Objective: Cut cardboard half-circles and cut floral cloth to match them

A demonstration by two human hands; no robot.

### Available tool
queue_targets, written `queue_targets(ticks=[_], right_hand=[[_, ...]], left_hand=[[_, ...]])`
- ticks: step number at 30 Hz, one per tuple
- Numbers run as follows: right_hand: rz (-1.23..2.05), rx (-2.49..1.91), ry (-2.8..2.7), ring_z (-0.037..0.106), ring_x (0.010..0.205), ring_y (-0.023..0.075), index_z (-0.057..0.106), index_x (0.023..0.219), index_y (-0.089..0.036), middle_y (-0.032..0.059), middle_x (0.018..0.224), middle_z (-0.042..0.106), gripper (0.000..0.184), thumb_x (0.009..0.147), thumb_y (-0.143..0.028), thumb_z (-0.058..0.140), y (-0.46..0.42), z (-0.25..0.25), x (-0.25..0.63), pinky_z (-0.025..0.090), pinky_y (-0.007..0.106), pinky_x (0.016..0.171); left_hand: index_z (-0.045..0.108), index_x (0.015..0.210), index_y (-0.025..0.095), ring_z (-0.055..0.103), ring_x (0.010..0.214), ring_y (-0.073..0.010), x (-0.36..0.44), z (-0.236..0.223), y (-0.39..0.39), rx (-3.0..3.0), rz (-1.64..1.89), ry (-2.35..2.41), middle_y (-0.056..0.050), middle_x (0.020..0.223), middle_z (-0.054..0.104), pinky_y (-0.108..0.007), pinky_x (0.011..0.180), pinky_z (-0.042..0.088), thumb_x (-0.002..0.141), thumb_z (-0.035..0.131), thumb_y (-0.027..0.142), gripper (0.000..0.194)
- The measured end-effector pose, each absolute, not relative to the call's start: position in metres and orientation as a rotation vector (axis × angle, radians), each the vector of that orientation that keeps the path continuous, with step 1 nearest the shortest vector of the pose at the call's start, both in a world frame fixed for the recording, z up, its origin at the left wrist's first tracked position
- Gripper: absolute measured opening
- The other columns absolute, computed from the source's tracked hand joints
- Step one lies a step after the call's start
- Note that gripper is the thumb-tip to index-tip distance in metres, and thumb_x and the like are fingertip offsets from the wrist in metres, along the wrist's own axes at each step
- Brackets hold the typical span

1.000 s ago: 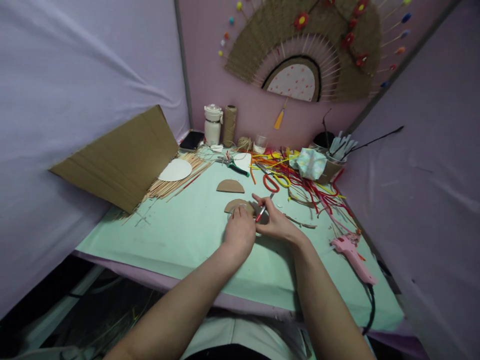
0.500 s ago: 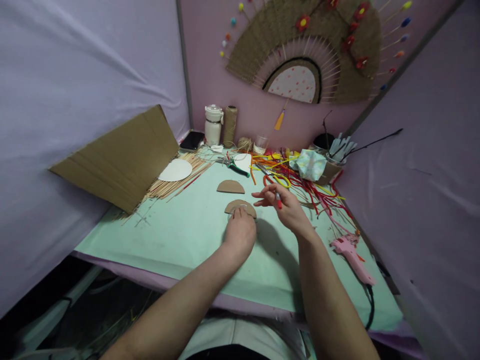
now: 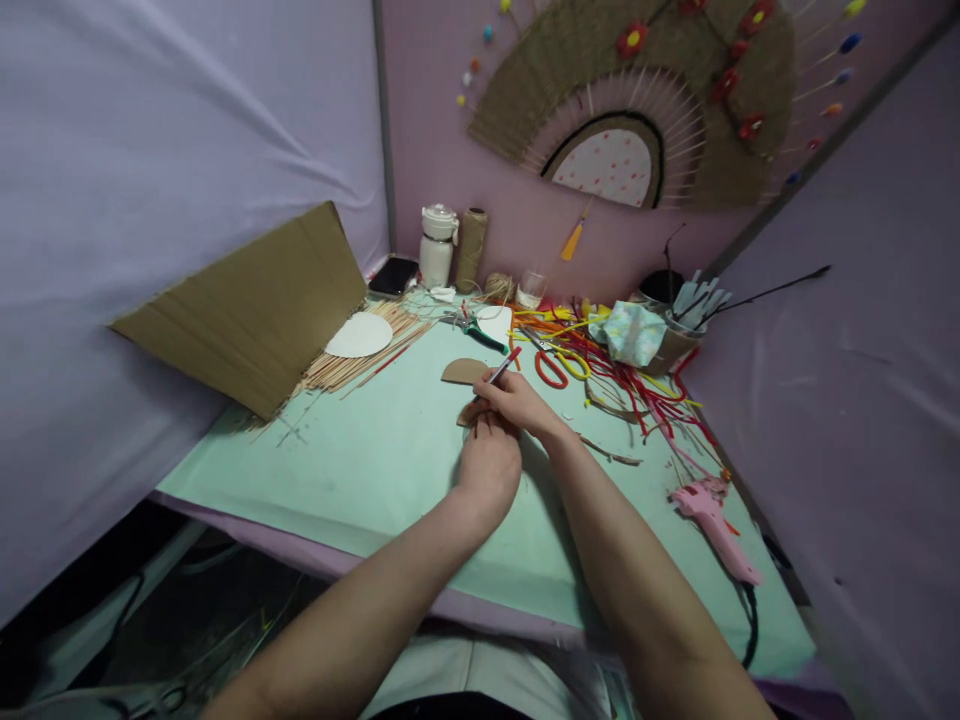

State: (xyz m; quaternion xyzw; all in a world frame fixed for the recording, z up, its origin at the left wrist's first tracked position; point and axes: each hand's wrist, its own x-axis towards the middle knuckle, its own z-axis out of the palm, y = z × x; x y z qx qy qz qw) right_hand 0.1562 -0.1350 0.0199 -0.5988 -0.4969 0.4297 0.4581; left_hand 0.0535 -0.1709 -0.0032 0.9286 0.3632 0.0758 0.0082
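My left hand (image 3: pixel 491 468) presses down with bunched fingertips on a brown cardboard half-circle (image 3: pixel 468 413) at the middle of the table. Under those fingers is a clear round thing, now almost wholly hidden. Pinched in my right hand (image 3: pixel 525 402) is a pen (image 3: pixel 502 367) with a red end, tilted, its tip down by the half-circle's curved edge. The two hands are close together, and the right one covers part of the piece. Just beyond lies a second cardboard half-circle (image 3: pixel 459 371), flat on the table.
Scissors (image 3: pixel 553 368), green-handled pruners (image 3: pixel 486 337) and coloured pipe cleaners (image 3: pixel 615 365) lie behind. At left, a large cardboard sheet (image 3: pixel 255 310) leans over thin sticks (image 3: pixel 352 362) and a white paper piece (image 3: pixel 360 335). A pink glue gun (image 3: pixel 716 525) is at right. A cardboard fan (image 3: pixel 525 100) hangs on the wall.
My right hand has moved left and down to the half-circle, swinging the pen from lying back in the hand to a writing hold. My left hand stays pressed down. The view has shifted slightly.
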Motion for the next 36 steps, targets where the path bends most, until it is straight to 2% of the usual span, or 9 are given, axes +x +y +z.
queue_targets(ticks=[5, 9, 23, 36], right_hand=[[1.074, -1.475, -1.399, 0.069, 0.072, 0.0206, 0.051, 0.074, -0.021, 0.0033, 0.070, 0.070, 0.011, 0.081, -0.028, 0.056, -0.132, 0.007, 0.154, 0.055, 0.034, 0.068], [1.034, -1.476, -1.472, 0.069, 0.074, 0.0207, 0.050, 0.074, -0.022, 0.0029, 0.073, 0.071, 0.009, 0.082, -0.026, 0.052, -0.131, 0.002, 0.155, 0.056, 0.037, 0.071], [0.971, -1.486, -1.581, 0.067, 0.073, 0.0189, 0.051, 0.074, -0.021, 0.0020, 0.073, 0.071, 0.011, 0.083, -0.026, 0.050, -0.130, 0.002, 0.156, 0.054, 0.033, 0.070], [0.957, -1.517, -1.623, 0.067, 0.070, 0.0169, 0.052, 0.074, -0.020, 0.0023, 0.073, 0.071, 0.012, 0.085, -0.022, 0.049, -0.129, 0.006, 0.155, 0.052, 0.028, 0.064]], left_hand=[[0.059, 0.121, -0.006, 0.055, 0.118, -0.0321, 0.053, 0.001, -0.170, 2.901, 0.150, 1.109, -0.032, 0.122, 0.059, -0.044, 0.100, 0.041, 0.087, 0.040, 0.000, 0.039], [0.060, 0.120, -0.006, 0.056, 0.117, -0.0324, 0.052, 0.007, -0.170, 2.912, 0.049, 1.090, -0.030, 0.120, 0.061, -0.041, 0.099, 0.042, 0.087, 0.041, 0.001, 0.039], [0.061, 0.121, -0.004, 0.057, 0.116, -0.0314, 0.051, 0.013, -0.172, 2.942, -0.050, 1.105, -0.027, 0.120, 0.062, -0.038, 0.096, 0.044, 0.088, 0.039, 0.002, 0.040], [0.064, 0.115, -0.003, 0.057, 0.115, -0.0326, 0.052, 0.009, -0.169, 2.989, -0.019, 1.072, -0.027, 0.116, 0.065, -0.041, 0.098, 0.041, 0.087, 0.044, 0.003, 0.035]])
